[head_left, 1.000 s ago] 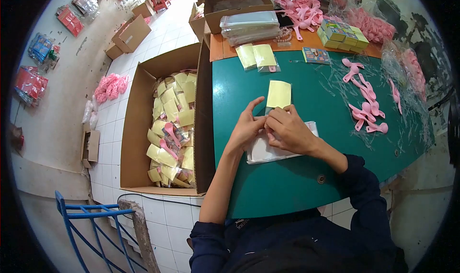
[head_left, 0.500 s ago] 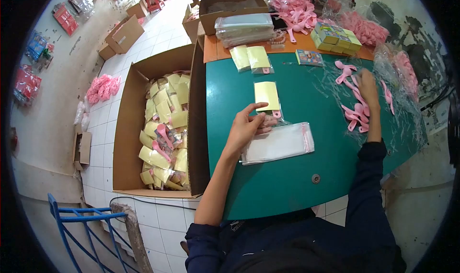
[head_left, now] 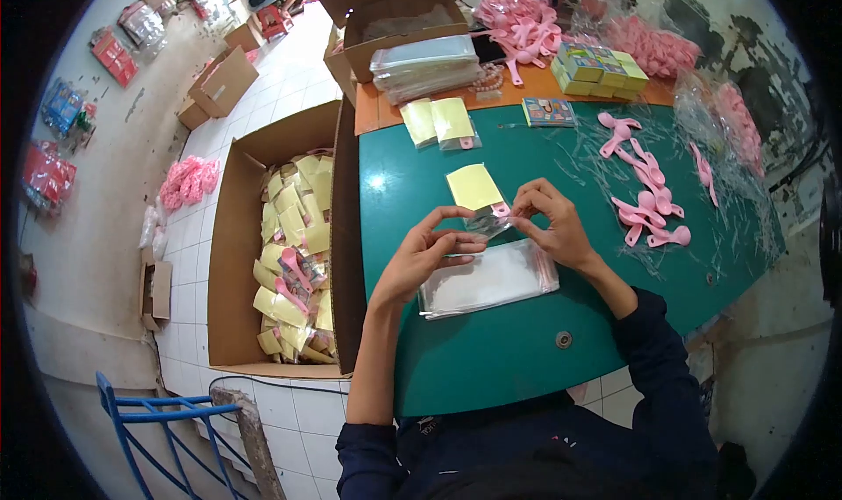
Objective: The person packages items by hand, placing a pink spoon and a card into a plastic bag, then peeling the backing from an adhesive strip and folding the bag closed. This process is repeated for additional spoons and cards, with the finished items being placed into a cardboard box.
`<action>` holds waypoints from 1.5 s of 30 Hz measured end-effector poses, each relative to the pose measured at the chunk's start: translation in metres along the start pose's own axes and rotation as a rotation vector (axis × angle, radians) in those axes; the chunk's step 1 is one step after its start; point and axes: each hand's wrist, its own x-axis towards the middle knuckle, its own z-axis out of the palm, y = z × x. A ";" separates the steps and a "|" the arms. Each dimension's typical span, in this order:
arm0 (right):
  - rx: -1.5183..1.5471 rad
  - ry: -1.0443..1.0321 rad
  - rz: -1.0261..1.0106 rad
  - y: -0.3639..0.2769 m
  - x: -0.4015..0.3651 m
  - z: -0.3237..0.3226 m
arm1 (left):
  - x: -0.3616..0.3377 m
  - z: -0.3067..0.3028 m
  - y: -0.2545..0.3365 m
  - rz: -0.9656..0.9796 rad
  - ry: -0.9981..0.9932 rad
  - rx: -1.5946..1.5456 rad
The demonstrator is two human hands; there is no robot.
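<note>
Between both hands lies a clear plastic bag (head_left: 491, 226) holding a yellow card (head_left: 474, 187) and a pink spoon, whose handle end (head_left: 501, 210) shows at the card's lower edge. My left hand (head_left: 423, 259) grips the bag's near end between thumb and fingers. From the other side, my right hand (head_left: 557, 228) pinches the same end, its fingers curled. Just under the hands is a stack of clear bags (head_left: 491, 281) on the green table (head_left: 474, 360). Several loose pink spoons (head_left: 649, 197) lie right of my right hand.
Two packed yellow-card bags (head_left: 452, 121) lie at the table's far side, near a small picture box (head_left: 548, 112). Left of the table, a large carton (head_left: 230, 263) holds many packets. Stacked boxes (head_left: 598, 68), bagged spoons and plastic scraps line the back and right.
My right hand has come left from the loose spoons to the bag and now pinches its end. The view has shifted slightly, and the bag is tilted.
</note>
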 end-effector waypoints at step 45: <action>0.236 -0.016 0.200 0.014 0.040 -0.079 | 0.069 -0.003 0.030 0.453 0.424 0.800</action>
